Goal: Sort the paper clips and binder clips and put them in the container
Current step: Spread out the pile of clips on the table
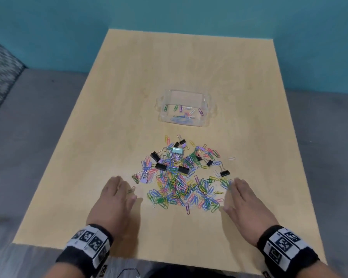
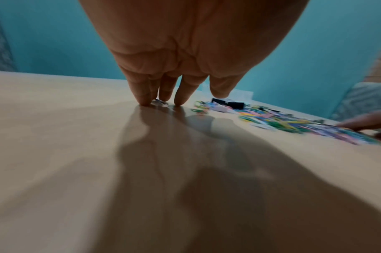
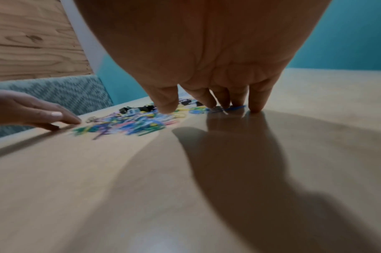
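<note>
A mixed pile of coloured paper clips (image 1: 181,185) and black binder clips (image 1: 161,166) lies on the wooden table (image 1: 129,97). Behind it stands a clear plastic container (image 1: 208,109) with several paper clips inside. My left hand (image 1: 119,193) is at the pile's left edge, its straight fingers (image 2: 178,95) touching the table over a green clip (image 1: 131,190). My right hand (image 1: 237,195) is at the pile's right edge, and its straight fingertips (image 3: 236,101) press on blue and green clips (image 3: 235,108). Neither hand grips anything.
A pale teal binder clip (image 1: 177,150) sits near the pile's far side. One white paper clip (image 1: 231,158) lies apart on the right. A patterned cushion (image 1: 0,77) is off the table's left side, with a teal wall behind.
</note>
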Demonstrator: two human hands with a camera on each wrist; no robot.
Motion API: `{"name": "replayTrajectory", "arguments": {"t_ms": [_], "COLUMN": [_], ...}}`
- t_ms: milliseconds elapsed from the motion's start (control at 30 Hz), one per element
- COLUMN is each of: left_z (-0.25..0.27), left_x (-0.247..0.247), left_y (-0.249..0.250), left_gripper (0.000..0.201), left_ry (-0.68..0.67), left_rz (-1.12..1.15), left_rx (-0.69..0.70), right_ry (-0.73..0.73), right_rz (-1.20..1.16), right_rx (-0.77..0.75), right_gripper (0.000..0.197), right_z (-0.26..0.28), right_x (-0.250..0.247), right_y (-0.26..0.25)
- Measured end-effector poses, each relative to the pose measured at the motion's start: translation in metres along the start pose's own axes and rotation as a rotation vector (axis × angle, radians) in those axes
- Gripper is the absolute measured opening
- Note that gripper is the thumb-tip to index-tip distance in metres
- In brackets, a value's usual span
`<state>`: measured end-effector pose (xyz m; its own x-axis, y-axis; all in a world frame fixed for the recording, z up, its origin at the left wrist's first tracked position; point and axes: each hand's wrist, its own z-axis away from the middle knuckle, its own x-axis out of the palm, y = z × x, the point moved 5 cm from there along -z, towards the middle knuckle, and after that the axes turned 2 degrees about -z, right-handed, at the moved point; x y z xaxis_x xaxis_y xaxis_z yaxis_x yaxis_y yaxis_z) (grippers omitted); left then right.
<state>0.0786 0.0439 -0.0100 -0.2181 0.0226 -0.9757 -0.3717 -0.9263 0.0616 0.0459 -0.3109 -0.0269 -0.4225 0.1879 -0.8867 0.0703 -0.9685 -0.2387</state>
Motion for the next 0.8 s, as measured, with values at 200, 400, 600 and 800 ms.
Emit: {"name": "replayTrajectory", "arguments": {"t_ms": [200,400,600,800], "left_z": [0.012,0.007,-0.035,-0.064], "left_x": [0.013,0.009,0.013,0.011], "left_y": [0.051,0.073,0.096,0.100], "left_gripper": [0.058,0.073,0.085,0.065], "left_ry": [0.006,0.033,-0.028,-0.069], "left_rz": [0.265,0.329,0.236,0.192], "left_rx": [-0.108,-0.156,-0.073,-0.038], "right_ry": [0.018,0.049,0.037,0.026], "right_rz": [-0.062,-0.139,-0.034,0.045], "right_rx": [-0.135,0.038,-0.022,-0.106], "right_gripper": [0.066,0.070,0.078,0.069], "right_z": [0.014,0.016,-0.020,-0.049], "right_x": [0.004,-0.011,-0.007,-0.012], "right_y": [-0.060,-0.057,-0.093,-0.111]}}
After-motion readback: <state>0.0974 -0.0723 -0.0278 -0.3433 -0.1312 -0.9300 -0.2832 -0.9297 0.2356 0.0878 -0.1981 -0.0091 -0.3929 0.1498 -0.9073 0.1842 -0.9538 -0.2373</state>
